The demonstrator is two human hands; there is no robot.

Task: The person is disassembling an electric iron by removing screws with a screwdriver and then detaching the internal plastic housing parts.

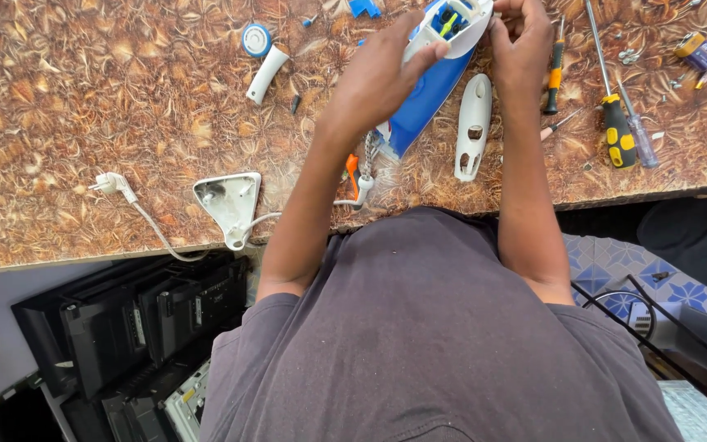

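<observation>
Fingers (431, 51) of both hands grip the blue-and-white opened iron (435, 74) above the brown patterned worktop (83, 106), between a loose white handle shell (474, 127) and yellow-handled screwdrivers (618, 131).

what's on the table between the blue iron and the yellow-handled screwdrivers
In the head view, a loose white handle cover lies between the blue iron and the yellow-handled screwdrivers.
</observation>
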